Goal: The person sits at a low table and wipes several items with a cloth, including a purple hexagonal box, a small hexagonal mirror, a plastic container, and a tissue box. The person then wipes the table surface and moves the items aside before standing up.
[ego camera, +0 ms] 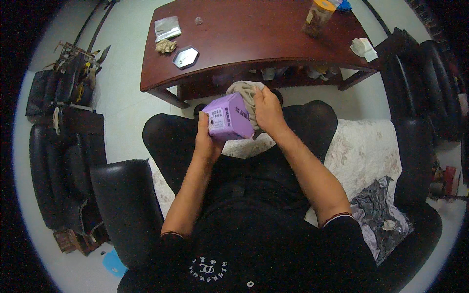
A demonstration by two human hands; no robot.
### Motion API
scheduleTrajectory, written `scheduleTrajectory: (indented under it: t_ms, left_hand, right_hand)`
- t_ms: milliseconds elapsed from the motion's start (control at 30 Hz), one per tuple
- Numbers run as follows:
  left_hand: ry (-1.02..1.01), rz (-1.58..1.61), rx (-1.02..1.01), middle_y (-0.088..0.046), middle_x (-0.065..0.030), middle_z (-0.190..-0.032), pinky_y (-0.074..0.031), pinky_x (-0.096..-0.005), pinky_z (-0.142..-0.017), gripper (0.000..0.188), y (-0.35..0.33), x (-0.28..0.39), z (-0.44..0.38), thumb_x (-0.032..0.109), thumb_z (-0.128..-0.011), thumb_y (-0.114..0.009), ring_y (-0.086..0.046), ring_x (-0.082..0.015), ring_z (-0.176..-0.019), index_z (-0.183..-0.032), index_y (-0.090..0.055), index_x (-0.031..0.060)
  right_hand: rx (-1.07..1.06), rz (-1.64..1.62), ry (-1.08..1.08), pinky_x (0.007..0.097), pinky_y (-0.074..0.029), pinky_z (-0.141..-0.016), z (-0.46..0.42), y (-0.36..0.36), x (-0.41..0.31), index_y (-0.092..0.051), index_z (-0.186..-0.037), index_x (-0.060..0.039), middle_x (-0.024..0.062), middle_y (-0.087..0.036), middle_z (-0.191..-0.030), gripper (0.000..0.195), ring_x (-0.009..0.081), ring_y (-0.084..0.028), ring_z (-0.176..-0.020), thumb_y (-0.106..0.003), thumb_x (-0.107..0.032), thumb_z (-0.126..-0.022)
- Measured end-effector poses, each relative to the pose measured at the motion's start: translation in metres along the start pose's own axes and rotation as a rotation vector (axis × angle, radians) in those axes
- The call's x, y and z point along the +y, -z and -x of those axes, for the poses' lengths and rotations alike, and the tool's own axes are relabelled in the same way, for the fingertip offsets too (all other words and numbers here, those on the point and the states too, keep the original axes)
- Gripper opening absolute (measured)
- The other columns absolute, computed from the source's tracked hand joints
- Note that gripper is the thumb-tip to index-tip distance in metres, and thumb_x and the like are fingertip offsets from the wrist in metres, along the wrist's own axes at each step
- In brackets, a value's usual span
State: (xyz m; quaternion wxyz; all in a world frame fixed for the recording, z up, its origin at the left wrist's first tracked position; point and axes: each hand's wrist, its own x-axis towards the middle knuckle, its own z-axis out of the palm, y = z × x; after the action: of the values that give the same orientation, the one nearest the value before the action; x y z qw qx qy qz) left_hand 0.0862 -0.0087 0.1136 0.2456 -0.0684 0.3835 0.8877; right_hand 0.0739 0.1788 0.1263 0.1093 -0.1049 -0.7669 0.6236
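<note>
My left hand (208, 141) grips a purple box (234, 128) from its left side, thumb along the near edge. The box is tilted above my lap and bears a white label and dark printed writing. A bunched grey-beige cloth (246, 88) is held in my right hand (270, 110), pressed against the far right side of the box. The right fingertips are partly hidden by the cloth, and the fingers of my left hand are hidden behind the box.
Ahead stands a dark red wooden table (242, 33). It carries a hexagonal tray (185, 57), a crumpled beige piece (166, 46), a clear plastic bag (167, 28), a yellow-lidded jar (318, 18) and white tissue (364, 49). A grey plastic bag (377, 216) lies right on the sofa cover (362, 154).
</note>
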Motion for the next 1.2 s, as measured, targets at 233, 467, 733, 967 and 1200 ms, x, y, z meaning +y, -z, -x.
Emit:
scheduleTrajectory:
  t_ms: [233, 467, 733, 967, 1200]
  left_hand:
    - [-0.106, -0.011, 0.114, -0.059, -0.0121, -0.129, -0.045, -0.0419, -0.102, 0.061, 0.011, -0.013, -0.016, 0.054, -0.104, -0.034, -0.059, -0.0260, -0.116, -0.137, -0.047, 0.0038]
    - [-0.313, -0.801, 0.025, -0.054, -0.0182, -0.134, -0.039, -0.0351, -0.105, 0.059, 0.051, -0.028, -0.037, 0.040, -0.103, -0.046, -0.053, -0.0258, -0.121, -0.145, -0.037, -0.0006]
    - [-0.440, -1.675, -0.131, -0.047, -0.0265, -0.137, -0.040, -0.0447, -0.107, 0.099, 0.020, 0.008, -0.026, 0.029, -0.068, -0.088, -0.049, -0.0405, -0.126, -0.146, -0.034, 0.0004]
    - [-0.541, -1.815, -0.144, -0.052, -0.0217, -0.133, -0.042, -0.0474, -0.101, 0.105, 0.007, 0.006, -0.029, 0.033, -0.058, -0.092, -0.052, -0.0400, -0.121, -0.141, -0.038, -0.0014]
    - [-0.607, -1.866, -0.247, -0.051, -0.0222, -0.134, -0.044, -0.0474, -0.099, 0.103, 0.011, -0.001, -0.049, 0.031, -0.058, -0.092, -0.052, -0.0401, -0.120, -0.141, -0.038, 0.0011]
  right_hand:
    - [-0.017, 0.034, -0.125, 0.0406, -0.050, -0.092, 0.022, -0.008, -0.004, -0.058, -0.124, 0.0002, 0.0194, -0.067, -0.114, 0.038, 0.0279, -0.065, -0.106, -0.050, -0.028, -0.101]
    - [-0.030, -0.082, -0.095, 0.0397, -0.044, -0.102, 0.027, 0.001, 0.032, -0.048, -0.137, -0.0018, 0.0170, -0.062, -0.126, 0.049, 0.0260, -0.059, -0.117, -0.061, -0.024, -0.096]
    - [0.060, -0.005, -0.205, 0.0372, -0.048, -0.095, 0.018, -0.014, 0.053, -0.056, -0.127, 0.0017, 0.0166, -0.066, -0.119, 0.043, 0.0258, -0.063, -0.109, -0.063, -0.023, -0.093]
    - [-0.015, 0.128, -0.196, 0.0422, -0.048, -0.097, 0.018, -0.028, 0.059, -0.055, -0.131, -0.0035, 0.0198, -0.064, -0.122, 0.044, 0.0344, -0.063, -0.113, -0.064, -0.019, -0.091]
    - [-0.016, 0.199, -0.253, 0.0447, -0.047, -0.097, 0.008, -0.030, 0.077, -0.054, -0.131, -0.0034, 0.0228, -0.063, -0.122, 0.044, 0.0387, -0.061, -0.113, -0.063, -0.020, -0.091]
